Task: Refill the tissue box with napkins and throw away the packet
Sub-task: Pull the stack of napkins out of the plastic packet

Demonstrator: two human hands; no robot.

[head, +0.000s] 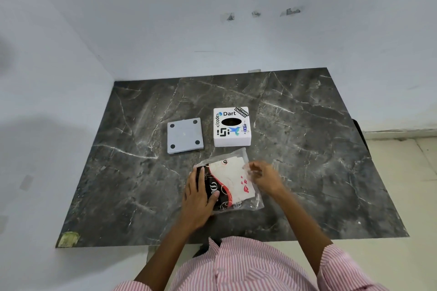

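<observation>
- The packet (233,182), clear plastic with red, black and white napkins inside, lies on the dark marble tabletop (319,149) toward its near edge, about midway between left and right.
- The left hand (198,198) lies flat on the packet's black left end, fingers (201,176) stretched out and close together, pressing down, not curled around it.
- The right hand (266,176) is at the packet's right edge; its fingers are bent and pinched narrowly on the clear plastic.
- The white tissue box (231,126), covered in stickers, stands just beyond the packet, its oval opening facing up.
- A grey square lid (185,136) lies flat just left of the box.
</observation>
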